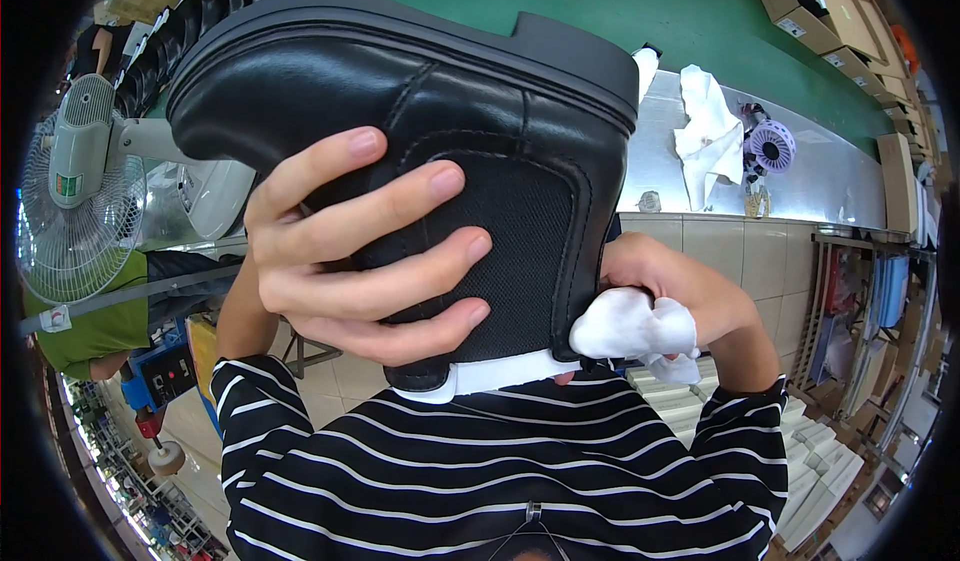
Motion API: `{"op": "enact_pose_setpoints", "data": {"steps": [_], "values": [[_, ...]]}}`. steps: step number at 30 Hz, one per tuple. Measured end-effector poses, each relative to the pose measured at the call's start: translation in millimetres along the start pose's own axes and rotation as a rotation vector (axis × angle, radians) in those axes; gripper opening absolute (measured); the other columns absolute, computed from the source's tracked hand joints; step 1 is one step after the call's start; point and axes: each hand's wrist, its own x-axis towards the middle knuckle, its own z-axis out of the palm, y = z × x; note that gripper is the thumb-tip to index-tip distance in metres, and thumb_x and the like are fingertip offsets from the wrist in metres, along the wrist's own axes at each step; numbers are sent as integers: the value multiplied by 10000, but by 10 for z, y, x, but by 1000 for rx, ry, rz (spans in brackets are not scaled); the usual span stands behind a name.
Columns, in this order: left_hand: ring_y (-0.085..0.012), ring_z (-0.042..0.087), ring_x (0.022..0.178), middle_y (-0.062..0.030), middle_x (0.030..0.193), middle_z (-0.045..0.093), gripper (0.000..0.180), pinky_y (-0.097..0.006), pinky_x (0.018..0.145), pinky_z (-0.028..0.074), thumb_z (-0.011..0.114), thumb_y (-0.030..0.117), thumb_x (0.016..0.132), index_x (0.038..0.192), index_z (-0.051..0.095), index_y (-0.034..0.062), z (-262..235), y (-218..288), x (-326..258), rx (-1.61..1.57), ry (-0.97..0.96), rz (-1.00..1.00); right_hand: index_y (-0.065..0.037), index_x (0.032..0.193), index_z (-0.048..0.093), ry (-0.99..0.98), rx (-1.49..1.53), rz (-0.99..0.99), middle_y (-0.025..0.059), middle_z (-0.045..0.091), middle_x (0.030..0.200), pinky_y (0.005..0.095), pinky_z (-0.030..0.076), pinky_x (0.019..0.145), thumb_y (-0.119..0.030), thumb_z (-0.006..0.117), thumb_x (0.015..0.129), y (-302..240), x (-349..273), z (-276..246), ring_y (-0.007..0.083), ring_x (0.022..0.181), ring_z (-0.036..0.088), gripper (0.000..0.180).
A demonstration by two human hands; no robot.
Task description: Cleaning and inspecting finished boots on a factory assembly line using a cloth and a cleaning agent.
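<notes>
A black ankle boot (290, 91) fills the middle of the head view. It is held upside down, with its dark sole up and its toe to the left. My left hand (360, 246) wraps around it, fingers spread over the leather and the black elastic side panel (510, 221). White material (500, 373) shows along the shaft opening at the bottom. Behind the heel side, my right hand (645, 261) is partly hidden by the boot. It grips a white cloth (635, 326), which lies against the back edge of the shaft.
Ahead stands a metal-edged bench (830, 161) with a green top, bearing another white cloth (708, 136) and a small purple fan (770, 147). More black boots line the far left. Cardboard boxes (800, 6) stand right; a large fan (80, 191) and a person in green (100, 316) are left.
</notes>
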Motion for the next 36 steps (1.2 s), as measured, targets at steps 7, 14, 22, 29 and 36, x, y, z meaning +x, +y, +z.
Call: {"op": "enact_pose_setpoints", "data": {"steps": [7,14,22,29,36], "values": [[-345,642,1070,31,1118,657,528,-616,986,438,731,265,679,1180,582,338,-49,-4,-76,17,-67,39,113,1278,534,2,260,88,133,664,1090,238,465,747,-459,629,692,88,-44,11,139,903,628,824],[-350,641,1069,12,1133,651,564,-624,990,434,740,280,661,1197,572,333,-71,13,-70,-17,-101,34,100,1233,559,-15,197,-71,120,674,1051,234,472,766,-303,598,795,64,-2,18,125,911,626,596],[-345,645,1059,16,1131,650,513,-601,971,453,720,216,681,1161,579,333,-109,75,-23,-40,-209,-134,59,1120,593,3,237,-91,119,692,1007,251,501,782,-241,619,844,47,19,1,151,901,672,409],[-265,659,1058,56,1067,689,370,-512,984,481,733,183,711,1053,659,303,109,51,-87,-33,-45,-44,62,1132,590,37,176,-10,109,699,974,209,497,658,-288,601,822,155,-3,-4,117,773,665,467],[-293,659,1053,-33,1056,705,305,-527,961,497,723,170,741,1044,697,198,28,-6,-8,-43,-24,-264,147,1330,426,109,414,118,246,679,939,188,364,340,-293,561,948,184,-198,-165,80,431,534,597]]}}
